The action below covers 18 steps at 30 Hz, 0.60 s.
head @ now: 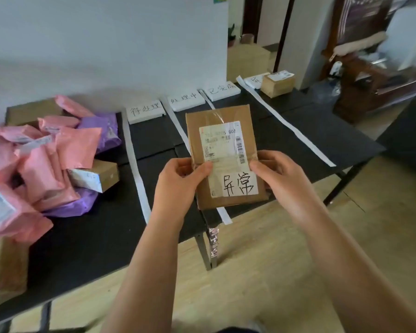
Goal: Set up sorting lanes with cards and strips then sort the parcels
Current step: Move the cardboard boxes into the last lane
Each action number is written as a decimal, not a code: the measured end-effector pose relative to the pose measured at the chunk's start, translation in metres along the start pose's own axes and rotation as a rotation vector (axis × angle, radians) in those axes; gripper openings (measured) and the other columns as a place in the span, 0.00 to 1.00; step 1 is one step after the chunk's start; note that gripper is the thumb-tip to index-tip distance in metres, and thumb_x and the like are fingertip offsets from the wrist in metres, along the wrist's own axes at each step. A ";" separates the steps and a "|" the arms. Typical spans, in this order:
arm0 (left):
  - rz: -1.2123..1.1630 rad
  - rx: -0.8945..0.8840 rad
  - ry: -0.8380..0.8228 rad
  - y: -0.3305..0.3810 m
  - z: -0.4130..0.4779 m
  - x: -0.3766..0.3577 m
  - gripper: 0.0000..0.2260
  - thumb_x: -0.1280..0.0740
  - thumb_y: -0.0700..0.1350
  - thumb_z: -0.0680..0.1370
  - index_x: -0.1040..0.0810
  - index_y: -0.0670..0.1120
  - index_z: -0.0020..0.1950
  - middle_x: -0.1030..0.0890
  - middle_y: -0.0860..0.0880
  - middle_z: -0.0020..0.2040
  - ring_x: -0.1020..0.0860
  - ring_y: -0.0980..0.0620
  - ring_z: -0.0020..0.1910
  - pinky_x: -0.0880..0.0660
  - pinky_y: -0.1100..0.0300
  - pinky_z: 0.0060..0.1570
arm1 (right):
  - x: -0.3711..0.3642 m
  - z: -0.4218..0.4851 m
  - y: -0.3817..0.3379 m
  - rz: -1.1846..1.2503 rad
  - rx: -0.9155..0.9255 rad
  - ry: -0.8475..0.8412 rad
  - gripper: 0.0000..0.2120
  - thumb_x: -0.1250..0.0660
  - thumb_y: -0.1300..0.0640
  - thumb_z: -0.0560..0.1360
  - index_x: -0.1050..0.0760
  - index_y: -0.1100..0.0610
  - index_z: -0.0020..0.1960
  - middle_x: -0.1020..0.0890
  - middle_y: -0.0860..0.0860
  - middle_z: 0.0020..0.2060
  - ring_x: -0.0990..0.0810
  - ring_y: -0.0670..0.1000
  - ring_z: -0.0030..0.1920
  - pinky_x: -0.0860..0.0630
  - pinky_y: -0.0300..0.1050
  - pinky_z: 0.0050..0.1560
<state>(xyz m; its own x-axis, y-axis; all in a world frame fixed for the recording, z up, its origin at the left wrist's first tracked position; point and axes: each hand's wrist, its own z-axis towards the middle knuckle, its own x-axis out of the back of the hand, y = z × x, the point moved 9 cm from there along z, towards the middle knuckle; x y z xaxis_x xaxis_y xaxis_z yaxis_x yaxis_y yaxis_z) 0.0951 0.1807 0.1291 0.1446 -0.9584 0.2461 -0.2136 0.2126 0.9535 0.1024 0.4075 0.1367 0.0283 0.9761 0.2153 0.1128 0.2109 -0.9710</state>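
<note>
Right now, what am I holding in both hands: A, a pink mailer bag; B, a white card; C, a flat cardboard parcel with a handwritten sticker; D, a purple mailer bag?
C: the left hand and right hand both grip a flat cardboard parcel by its lower sides, its handwritten sticker facing the camera.
</note>
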 end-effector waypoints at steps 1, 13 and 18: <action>0.003 -0.005 -0.005 0.005 -0.003 -0.014 0.14 0.26 0.59 0.71 0.26 0.59 0.52 0.17 0.59 0.48 0.18 0.65 0.42 0.27 0.70 0.35 | 0.015 0.000 0.001 0.000 0.002 0.006 0.13 0.32 0.47 0.78 0.26 0.46 0.62 0.15 0.45 0.48 0.16 0.39 0.44 0.22 0.32 0.35; -0.084 -0.092 -0.115 0.086 -0.027 -0.110 0.19 0.26 0.60 0.68 0.20 0.53 0.54 0.15 0.60 0.43 0.16 0.62 0.41 0.24 0.72 0.31 | 0.138 -0.019 -0.020 0.165 0.093 0.160 0.30 0.33 0.36 0.66 0.26 0.51 0.62 0.14 0.46 0.48 0.14 0.46 0.47 0.19 0.37 0.40; -0.130 -0.192 -0.148 0.120 -0.036 -0.111 0.25 0.25 0.62 0.60 0.19 0.53 0.54 0.14 0.58 0.43 0.16 0.60 0.42 0.24 0.72 0.34 | 0.151 -0.030 -0.037 0.195 0.148 0.127 0.26 0.33 0.41 0.72 0.26 0.52 0.66 0.14 0.48 0.52 0.15 0.48 0.52 0.19 0.39 0.46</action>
<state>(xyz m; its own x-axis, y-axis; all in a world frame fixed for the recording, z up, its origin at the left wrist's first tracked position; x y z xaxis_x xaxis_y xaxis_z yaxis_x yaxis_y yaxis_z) 0.0880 0.3194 0.2226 0.0131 -0.9944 0.1048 -0.0134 0.1046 0.9944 0.1327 0.5451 0.2085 0.1607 0.9867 0.0248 -0.0535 0.0338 -0.9980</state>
